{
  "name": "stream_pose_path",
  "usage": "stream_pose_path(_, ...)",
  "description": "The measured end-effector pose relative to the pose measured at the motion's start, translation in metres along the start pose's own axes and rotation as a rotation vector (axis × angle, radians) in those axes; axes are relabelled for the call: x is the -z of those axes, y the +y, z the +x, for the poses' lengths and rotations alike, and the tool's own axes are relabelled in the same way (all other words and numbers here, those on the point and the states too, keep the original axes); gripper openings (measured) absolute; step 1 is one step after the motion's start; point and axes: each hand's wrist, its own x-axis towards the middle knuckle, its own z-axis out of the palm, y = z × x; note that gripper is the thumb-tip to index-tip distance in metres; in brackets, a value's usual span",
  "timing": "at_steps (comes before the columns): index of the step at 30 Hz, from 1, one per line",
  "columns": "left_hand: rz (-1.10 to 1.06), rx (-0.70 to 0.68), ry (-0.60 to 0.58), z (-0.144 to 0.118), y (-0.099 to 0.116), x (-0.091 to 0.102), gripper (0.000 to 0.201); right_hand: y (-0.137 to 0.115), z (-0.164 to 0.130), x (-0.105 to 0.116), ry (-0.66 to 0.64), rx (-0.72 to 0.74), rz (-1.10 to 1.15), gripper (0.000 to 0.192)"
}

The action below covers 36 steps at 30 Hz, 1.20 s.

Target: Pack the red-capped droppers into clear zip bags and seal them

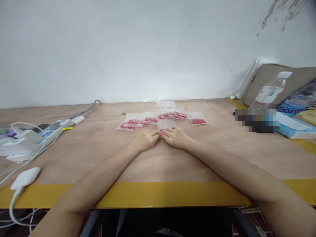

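Brown tabletop (153, 164) under packets (166, 123), pale wall (123, 49)

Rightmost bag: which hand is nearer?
Right. The right hand is in front of the rightmost bag, to its left; the left hand is farther left, beyond the right hand.

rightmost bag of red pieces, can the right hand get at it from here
Probably yes: nothing visible stands between the right hand and the rightmost bag, though that hand is at another bag.
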Motion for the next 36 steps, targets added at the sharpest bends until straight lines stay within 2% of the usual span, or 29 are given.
stream_pose_path(6,-0.018,0.056,0.024,-0.002,-0.001,0.003,0.035,0.016,-0.024,0.003,0.083,-0.004,-0.049,0.030)
stream_pose_path(12,-0.038,0.075,0.010,-0.002,0.000,0.005,0.033,0.029,-0.051,0.010,0.075,-0.064,-0.048,0.026)
stream_pose_path(17,-0.047,0.113,-0.014,-0.002,0.001,0.006,0.033,0.026,-0.052,0.008,0.082,-0.155,-0.060,0.033)
stream_pose_path(21,-0.085,0.142,-0.019,-0.004,0.001,0.004,0.033,0.024,-0.052,0.007,0.036,-0.199,-0.083,0.036)
stream_pose_path(28,-0.128,0.072,0.060,0.000,0.010,0.005,0.022,0.009,-0.044,0.016,-0.010,-0.281,0.035,0.022)
stream_pose_path(30,-0.215,0.076,0.081,0.002,0.013,0.008,0.011,0.005,-0.041,0.017,-0.011,-0.297,0.099,0.026)
stream_pose_path(32,-0.305,0.136,0.105,0.001,0.014,0.011,0.021,0.010,-0.041,0.019,0.058,-0.363,0.235,0.027)
stream_pose_path(34,-0.368,0.248,0.135,-0.002,0.012,0.012,0.030,0.025,-0.048,0.024,0.182,-0.511,0.472,0.026)
stream_pose_path(36,-0.401,0.377,0.156,-0.005,0.007,0.010,0.027,0.050,-0.059,0.031,0.285,-0.711,0.768,0.024)
